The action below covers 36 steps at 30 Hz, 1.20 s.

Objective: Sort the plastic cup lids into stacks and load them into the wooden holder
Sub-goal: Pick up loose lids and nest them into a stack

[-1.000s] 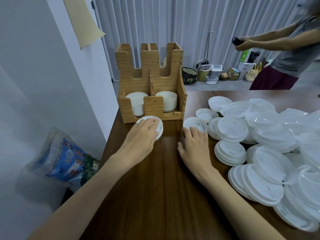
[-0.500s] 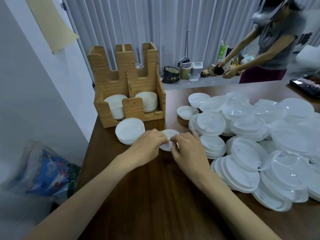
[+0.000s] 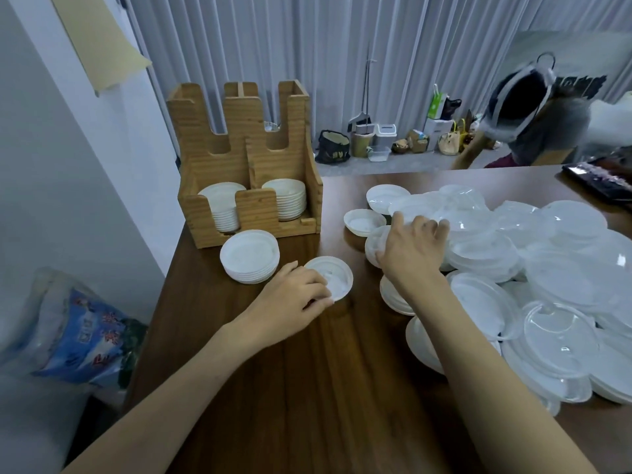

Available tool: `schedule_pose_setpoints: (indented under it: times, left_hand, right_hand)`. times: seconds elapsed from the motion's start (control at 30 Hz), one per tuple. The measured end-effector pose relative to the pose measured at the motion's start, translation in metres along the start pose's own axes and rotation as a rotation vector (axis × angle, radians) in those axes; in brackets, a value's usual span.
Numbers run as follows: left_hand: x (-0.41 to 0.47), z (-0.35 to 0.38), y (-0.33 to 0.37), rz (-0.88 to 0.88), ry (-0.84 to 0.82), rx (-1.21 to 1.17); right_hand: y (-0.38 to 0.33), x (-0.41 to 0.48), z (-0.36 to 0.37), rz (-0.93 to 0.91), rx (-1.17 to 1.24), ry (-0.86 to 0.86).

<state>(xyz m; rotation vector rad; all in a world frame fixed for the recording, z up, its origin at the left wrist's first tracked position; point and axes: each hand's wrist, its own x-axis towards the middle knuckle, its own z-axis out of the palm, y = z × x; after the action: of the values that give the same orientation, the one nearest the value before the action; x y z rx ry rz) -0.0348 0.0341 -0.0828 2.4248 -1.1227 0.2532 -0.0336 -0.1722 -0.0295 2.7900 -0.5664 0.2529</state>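
Left grip (image 3: 297, 295) is curled on the small lid (image 3: 331, 277), pinching its near rim against the surface (image 3: 307, 388). Right grip (image 3: 413, 248) is spread over the heap (image 3: 513, 254), and I cannot tell whether it has closed on anything. My worry is the heap: those lids overlap loosely and some are clear, so tugging one out could drag its neighbours and start a slide. Thin plastic probably skids on smooth wood too, so the small lid might shoot out of a shallow pinch. My left wrist lies near the stack (image 3: 249, 256), which sits just in front of the holder (image 3: 246, 159) by the surface's left edge, and a careless sweep could topple it. Two stacks already sit in the holder's front slots. The surface is dark wood grain. Behind it are a grey curtain (image 3: 342, 63) and clutter (image 3: 376, 138) on the floor. A bag (image 3: 78, 336) lies low on my left, and another person (image 3: 533, 124) is at the far right.
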Motion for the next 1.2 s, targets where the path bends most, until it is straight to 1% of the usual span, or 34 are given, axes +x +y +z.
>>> schedule_pose_setpoints:
  times: [0.17,0.23,0.27,0.3,0.37,0.43,0.5,0.53,0.57,0.63,0.67,0.73,0.8,0.87,0.93,1.0,1.07,1.1,1.13,1.2]
  left_hand:
    - [-0.003,0.002,-0.003,0.025,0.044,-0.020]
    - [-0.004,0.002,-0.004,0.030,0.081,-0.046]
    - [-0.004,0.002,-0.004,0.029,0.113,-0.057]
    - [-0.003,0.002,-0.003,0.023,0.155,-0.066]
    - [-0.001,-0.002,-0.001,-0.027,0.252,-0.115]
    - [0.001,-0.008,0.002,-0.072,0.347,-0.182]
    - [0.001,-0.012,0.002,-0.064,0.403,-0.126]
    - [0.000,-0.012,0.003,-0.047,0.417,-0.071]
    - [0.000,-0.011,0.002,-0.024,0.434,-0.022]
    - [-0.001,-0.009,-0.001,0.030,0.494,0.037]
    - [-0.002,-0.009,-0.002,0.059,0.530,0.063]
    - [-0.002,-0.011,-0.003,0.114,0.578,0.125]
    - [-0.002,-0.015,-0.004,0.141,0.570,0.182]
    - [-0.003,-0.023,-0.010,0.152,0.541,0.294]
    - [-0.006,-0.034,-0.019,0.095,0.528,0.365]
    - [-0.012,-0.047,-0.031,-0.049,0.556,0.344]
    - [-0.020,-0.059,-0.042,-0.212,0.591,0.287]
    - [-0.024,-0.062,-0.046,-0.266,0.591,0.268]
    - [-0.027,-0.064,-0.049,-0.290,0.571,0.266]
    - [-0.031,-0.062,-0.051,-0.265,0.471,0.293]
  right_hand:
    - [0.000,-0.010,-0.015,-0.010,0.128,0.023]
    - [-0.001,-0.019,-0.026,-0.028,0.309,0.045]
    - [-0.002,-0.023,-0.033,-0.048,0.496,0.013]
    - [-0.005,-0.026,-0.039,-0.073,0.742,-0.062]
    - [-0.012,-0.029,-0.049,-0.101,1.205,-0.319]
    - [-0.021,-0.029,-0.053,-0.024,1.593,-0.586]
    - [-0.027,-0.029,-0.053,0.091,1.976,-0.891]
    - [-0.029,-0.030,-0.052,0.089,2.085,-0.994]
    - [-0.032,-0.029,-0.051,0.050,2.133,-1.060]
    - [-0.038,-0.029,-0.048,-0.005,2.188,-1.132]
    - [-0.041,-0.029,-0.046,-0.002,2.205,-1.147]
    - [-0.047,-0.025,-0.043,0.051,2.238,-1.128]
    - [-0.052,-0.022,-0.043,0.115,2.258,-1.082]
    - [-0.058,-0.019,-0.047,0.142,2.219,-0.994]
    - [-0.066,-0.017,-0.052,0.119,2.171,-0.880]
    - [-0.075,-0.017,-0.053,0.076,2.110,-0.788]
    - [-0.081,-0.019,-0.053,0.040,1.918,-0.619]
    - [-0.083,-0.020,-0.051,0.014,1.811,-0.530]
    - [-0.087,-0.021,-0.049,-0.023,1.718,-0.462]
    - [-0.095,-0.022,-0.045,-0.106,1.564,-0.400]
